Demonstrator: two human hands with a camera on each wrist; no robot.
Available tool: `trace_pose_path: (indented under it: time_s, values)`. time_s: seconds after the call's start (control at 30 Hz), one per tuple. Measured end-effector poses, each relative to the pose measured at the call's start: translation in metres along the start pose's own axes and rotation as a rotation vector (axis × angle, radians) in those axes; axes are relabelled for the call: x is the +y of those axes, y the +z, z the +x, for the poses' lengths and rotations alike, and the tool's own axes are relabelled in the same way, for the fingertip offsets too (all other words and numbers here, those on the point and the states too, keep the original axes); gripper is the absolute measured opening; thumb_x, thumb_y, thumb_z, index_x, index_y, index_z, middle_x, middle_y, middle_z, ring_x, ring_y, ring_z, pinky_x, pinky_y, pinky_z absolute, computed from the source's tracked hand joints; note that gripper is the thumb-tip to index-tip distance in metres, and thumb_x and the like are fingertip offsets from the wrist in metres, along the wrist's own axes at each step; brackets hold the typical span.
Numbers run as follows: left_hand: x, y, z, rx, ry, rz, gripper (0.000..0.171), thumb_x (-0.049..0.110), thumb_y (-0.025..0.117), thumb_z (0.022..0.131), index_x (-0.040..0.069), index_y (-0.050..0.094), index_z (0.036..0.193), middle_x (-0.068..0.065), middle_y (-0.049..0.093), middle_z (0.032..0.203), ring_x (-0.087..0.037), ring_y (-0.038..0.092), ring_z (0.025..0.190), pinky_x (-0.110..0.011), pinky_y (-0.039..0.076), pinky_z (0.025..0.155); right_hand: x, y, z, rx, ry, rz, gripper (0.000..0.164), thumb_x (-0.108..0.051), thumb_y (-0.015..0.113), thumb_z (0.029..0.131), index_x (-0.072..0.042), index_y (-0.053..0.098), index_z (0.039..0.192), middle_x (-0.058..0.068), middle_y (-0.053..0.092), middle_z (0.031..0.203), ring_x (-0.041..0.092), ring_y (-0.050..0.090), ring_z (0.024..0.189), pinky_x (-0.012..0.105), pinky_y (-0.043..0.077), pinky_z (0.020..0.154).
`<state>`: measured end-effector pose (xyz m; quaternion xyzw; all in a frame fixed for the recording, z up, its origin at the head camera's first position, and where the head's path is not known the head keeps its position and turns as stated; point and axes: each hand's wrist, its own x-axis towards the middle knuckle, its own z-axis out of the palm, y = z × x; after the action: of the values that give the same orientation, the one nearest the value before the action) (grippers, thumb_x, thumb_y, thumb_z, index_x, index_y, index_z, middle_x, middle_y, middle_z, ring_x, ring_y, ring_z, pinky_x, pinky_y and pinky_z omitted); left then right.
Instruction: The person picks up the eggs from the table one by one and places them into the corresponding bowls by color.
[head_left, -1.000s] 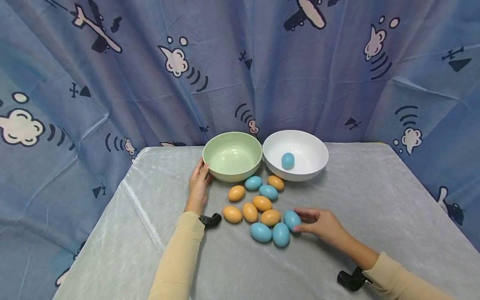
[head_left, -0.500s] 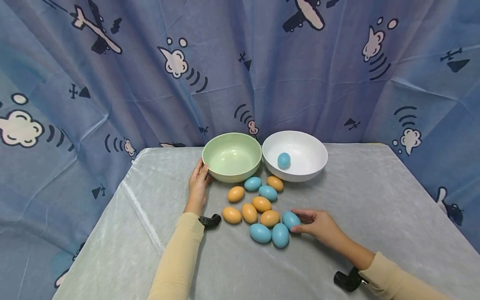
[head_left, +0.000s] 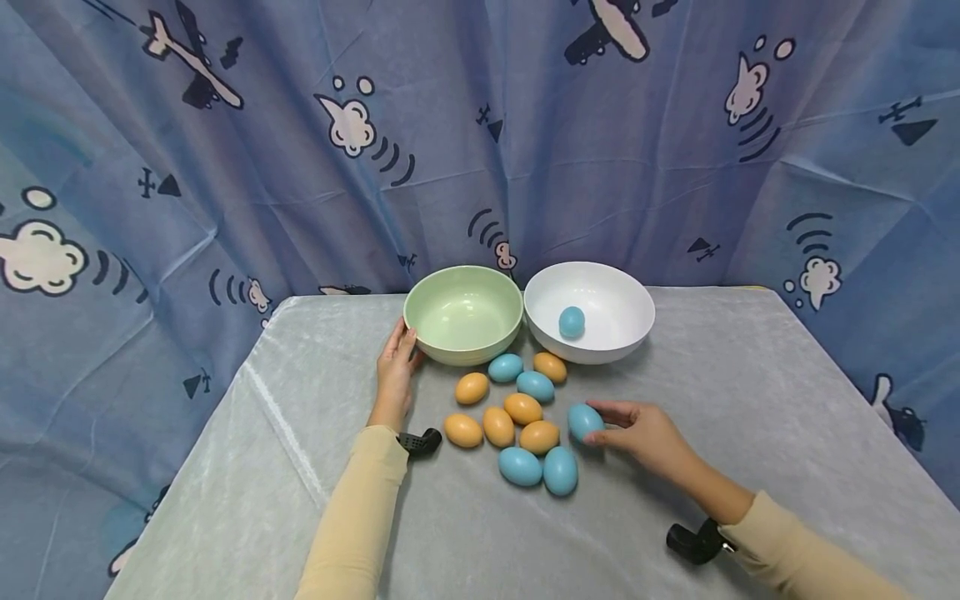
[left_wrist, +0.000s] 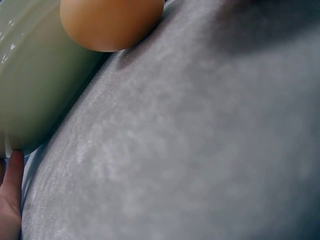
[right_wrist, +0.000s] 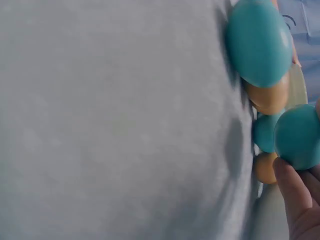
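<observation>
My right hand (head_left: 648,437) pinches a blue egg (head_left: 585,423) between thumb and fingers, raised a little over the cloth. In the right wrist view the held egg (right_wrist: 298,137) shows above the thumb (right_wrist: 292,187). Close by lie a blue egg (head_left: 561,471) and an orange egg (head_left: 539,437). My left hand (head_left: 395,375) rests against the left side of a green bowl (head_left: 465,354), its fingers fairly straight. A fingertip (left_wrist: 16,159) touches the bowl's outer wall in the left wrist view.
To the right of the green bowl stands a white bowl (head_left: 618,312) with one blue egg (head_left: 572,322) inside. Several orange and blue eggs lie loose in front of both bowls on the grey cloth (head_left: 720,367). A patterned blue curtain (head_left: 450,192) hangs behind.
My right hand has lifted the blue egg away from the group, slightly up and toward the bowls. The egg in the white bowl has rocked a little. My left hand stays put.
</observation>
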<state>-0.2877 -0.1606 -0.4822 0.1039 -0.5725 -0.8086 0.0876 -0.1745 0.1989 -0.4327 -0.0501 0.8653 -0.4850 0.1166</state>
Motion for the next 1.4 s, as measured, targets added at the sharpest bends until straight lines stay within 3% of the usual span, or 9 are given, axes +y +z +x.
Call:
trace_pose_path:
  time_s: [0.4,0.73,0.9,1.07,1.4]
  values:
    - [-0.001,-0.001,0.001,-0.005,0.004,-0.008,0.056,0.028,0.058,0.102,0.018,0.039,0.154,-0.002,0.038,0.16,-0.019,0.042,0.144,-0.04,0.039,0.118,-0.024,-0.019,0.011,0.056,-0.045,-0.026,0.065,-0.04,0.082,0.082,-0.01,0.063,0.135,0.01,0.064,0.136,0.033,0.057,0.13,0.042,0.055,0.1]
    - [-0.002,0.0,0.003,-0.002,0.005,-0.027,0.056,0.025,0.058,0.102,0.015,0.039,0.154,-0.003,0.038,0.16,-0.019,0.041,0.144,-0.041,0.038,0.118,-0.035,-0.027,0.022,0.063,-0.064,-0.02,0.064,-0.041,0.081,0.082,-0.01,0.063,0.135,0.011,0.064,0.136,0.03,0.059,0.128,0.036,0.056,0.097]
    - [-0.002,0.0,0.002,-0.004,0.006,-0.02,0.056,0.026,0.057,0.102,0.015,0.039,0.154,-0.003,0.037,0.16,-0.019,0.04,0.145,-0.041,0.038,0.118,-0.04,-0.033,0.029,0.088,-0.064,-0.033,0.066,-0.043,0.08,0.083,-0.011,0.062,0.137,0.011,0.064,0.135,0.025,0.062,0.123,0.025,0.057,0.09]
    - [-0.002,-0.001,0.003,-0.003,0.002,-0.025,0.056,0.027,0.058,0.102,0.016,0.039,0.154,-0.002,0.038,0.16,-0.018,0.04,0.145,-0.041,0.038,0.118,-0.047,-0.042,0.037,0.114,-0.071,-0.018,0.066,-0.042,0.079,0.084,-0.009,0.061,0.137,0.012,0.063,0.136,-0.005,0.061,0.107,0.009,0.052,0.082]
    - [-0.002,-0.002,0.003,-0.005,-0.001,-0.028,0.056,0.027,0.058,0.102,0.017,0.039,0.154,-0.002,0.037,0.16,-0.019,0.041,0.144,-0.04,0.039,0.118,-0.058,-0.059,0.058,0.168,-0.049,0.005,0.071,-0.045,0.079,0.084,-0.009,0.056,0.142,0.01,0.059,0.142,0.004,0.058,0.121,0.003,0.047,0.085]
